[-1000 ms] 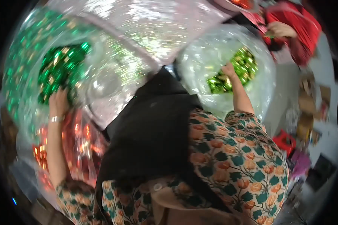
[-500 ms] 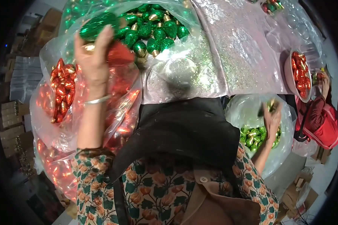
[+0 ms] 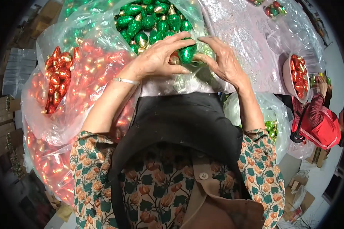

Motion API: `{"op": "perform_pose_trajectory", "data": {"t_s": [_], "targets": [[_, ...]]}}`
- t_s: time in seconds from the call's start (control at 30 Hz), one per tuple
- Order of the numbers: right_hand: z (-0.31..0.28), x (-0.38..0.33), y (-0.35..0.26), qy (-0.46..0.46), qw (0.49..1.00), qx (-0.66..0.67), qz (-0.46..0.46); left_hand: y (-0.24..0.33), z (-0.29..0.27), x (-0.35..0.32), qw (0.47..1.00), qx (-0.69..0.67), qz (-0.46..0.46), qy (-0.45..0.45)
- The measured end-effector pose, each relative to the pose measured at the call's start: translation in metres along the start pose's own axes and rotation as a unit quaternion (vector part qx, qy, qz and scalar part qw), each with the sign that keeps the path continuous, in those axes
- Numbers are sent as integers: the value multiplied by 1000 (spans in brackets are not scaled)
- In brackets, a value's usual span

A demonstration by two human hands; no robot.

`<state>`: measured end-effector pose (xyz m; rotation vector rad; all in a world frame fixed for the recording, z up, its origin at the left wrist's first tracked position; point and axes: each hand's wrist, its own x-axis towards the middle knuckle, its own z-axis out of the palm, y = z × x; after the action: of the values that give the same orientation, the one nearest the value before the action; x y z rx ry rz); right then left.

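Observation:
My left hand [image 3: 156, 57] and my right hand [image 3: 222, 61] meet over the table edge, fingers curled around a few glittery bulb-shaped ornaments. A dark green ornament [image 3: 187, 53] shows between both hands, and a red one [image 3: 174, 58] peeks under the left fingers. Just beyond the hands lies a clear plastic bag of green ornaments [image 3: 153, 23] with gold caps. A thin bracelet [image 3: 125, 81] circles my left wrist.
A large clear bag of red ornaments [image 3: 57, 84] sits at my left. A bag of light green ornaments [image 3: 270, 128] lies at my lower right. A glittery silver sheet [image 3: 248, 42] covers the table. Another person in red [image 3: 319, 122] works beside a bowl of red ornaments [image 3: 299, 76].
My right hand came up from the light green bag at lower right to the middle. My left hand came down and right from the green bag. Both now meet on the ornaments.

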<state>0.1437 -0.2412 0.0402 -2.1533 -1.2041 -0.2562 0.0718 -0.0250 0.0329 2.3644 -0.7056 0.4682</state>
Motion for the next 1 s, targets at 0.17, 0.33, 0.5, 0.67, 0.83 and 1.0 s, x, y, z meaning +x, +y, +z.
{"op": "perform_pose_trajectory", "data": {"t_s": [0.17, 0.33, 0.5, 0.67, 0.83, 1.0], "targets": [[-32, -9, -3, 152, 974, 117, 120, 11, -16, -7, 996, -79, -48, -9], [-16, -30, -8, 105, 979, 64, 165, 19, -35, -16, 991, -38, -120, 40], [-21, -39, -14, 71, 978, 87, 178, 19, -29, -35, 995, 32, -93, -16], [-26, -26, -22, 15, 991, 64, 117, 24, -15, -58, 995, 62, -72, -21], [-31, 24, -43, -47, 992, 115, 10, 14, -17, -73, 993, 47, -53, -97], [10, 79, -11, -455, 887, 20, -80, 25, -24, -54, 994, -16, -46, -95]]}}
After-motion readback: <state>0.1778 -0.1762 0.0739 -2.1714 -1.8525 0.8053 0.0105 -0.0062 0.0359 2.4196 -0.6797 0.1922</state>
